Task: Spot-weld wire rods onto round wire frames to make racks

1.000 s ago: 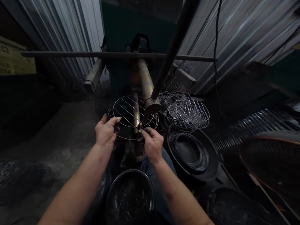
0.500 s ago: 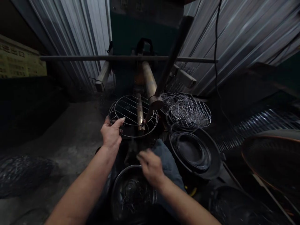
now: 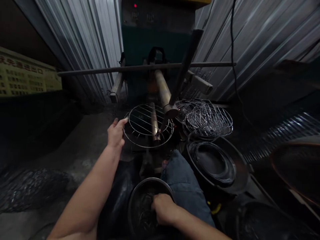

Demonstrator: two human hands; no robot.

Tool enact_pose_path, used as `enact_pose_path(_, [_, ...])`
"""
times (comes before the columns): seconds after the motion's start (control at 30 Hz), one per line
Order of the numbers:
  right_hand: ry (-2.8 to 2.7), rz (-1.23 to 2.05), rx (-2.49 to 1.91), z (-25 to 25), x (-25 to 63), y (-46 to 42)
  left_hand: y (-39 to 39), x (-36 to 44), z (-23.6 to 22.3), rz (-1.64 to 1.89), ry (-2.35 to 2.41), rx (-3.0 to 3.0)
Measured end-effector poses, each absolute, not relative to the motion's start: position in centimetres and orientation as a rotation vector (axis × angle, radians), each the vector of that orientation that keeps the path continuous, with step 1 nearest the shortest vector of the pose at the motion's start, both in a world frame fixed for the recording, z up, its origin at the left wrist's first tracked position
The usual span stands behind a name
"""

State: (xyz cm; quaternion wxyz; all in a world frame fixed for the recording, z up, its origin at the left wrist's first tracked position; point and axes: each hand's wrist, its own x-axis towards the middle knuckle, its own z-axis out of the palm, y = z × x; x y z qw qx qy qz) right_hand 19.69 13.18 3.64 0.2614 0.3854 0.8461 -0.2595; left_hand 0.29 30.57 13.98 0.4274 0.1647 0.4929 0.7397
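Note:
My left hand (image 3: 115, 134) grips the left rim of a round wire rack (image 3: 142, 116), which lies flat across the lower of two brass welding electrodes (image 3: 155, 121). The upper electrode (image 3: 162, 88) ends just above the rack's right side. My right hand (image 3: 163, 208) is down inside a dark metal bowl (image 3: 150, 183) holding short wire pieces. Its fingers are curled and partly hidden, so I cannot tell whether they hold a piece.
A pile of wire racks (image 3: 208, 120) lies right of the welder, above a black pan of wire rings (image 3: 212, 163). My jeans-covered knee (image 3: 185, 186) rises beside the bowl. Corrugated metal walls (image 3: 90, 43) flank the machine, and dark wire mesh (image 3: 32, 188) lies on the floor at left.
My right hand has moved from the rack down into the bowl. My left hand has turned the rack, so its wires lie closer to level. The view has shifted slightly.

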Motion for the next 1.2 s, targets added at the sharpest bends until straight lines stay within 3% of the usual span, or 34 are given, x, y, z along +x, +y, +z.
enact_pose_path(0.23, [2.239, -1.229, 1.425, 3.5, 22.1, 13.3, 33.3, -0.9, 13.9, 1.512, 1.229, 0.589])
enact_pose_path(0.43, [2.119, -1.677, 1.589, 2.3, 23.0, 13.2, 30.2, -0.3, 13.0, 1.675, 1.13, 0.343])
enact_pose_path(0.6, [2.132, -1.889, 1.603, 2.1, 23.3, 13.2, 29.9, -1.0, 13.0, 1.518, 0.977, 0.046])
enact_pose_path(0.8, [2.203, -2.219, 1.687, 7.4, 25.0, 16.6, 28.6, -0.8, 12.5, 1.595, 0.845, -0.106])
enact_pose_path(0.97, [2.267, -2.67, 2.18, 12.8, 22.4, 21.6, 27.0, 0.1, 12.3, 1.631, 0.861, -0.153])
enact_pose_path(1.07, [2.354, -2.571, 2.362, 13.1, 19.7, 23.5, 26.6, 0.5, 12.5, 1.606, 0.913, -0.153])
enact_pose_path(1.2, [2.569, -2.195, 2.566, 11.5, 17.8, 24.0, 26.2, 0.6, 12.7, 1.612, 0.84, -0.092])
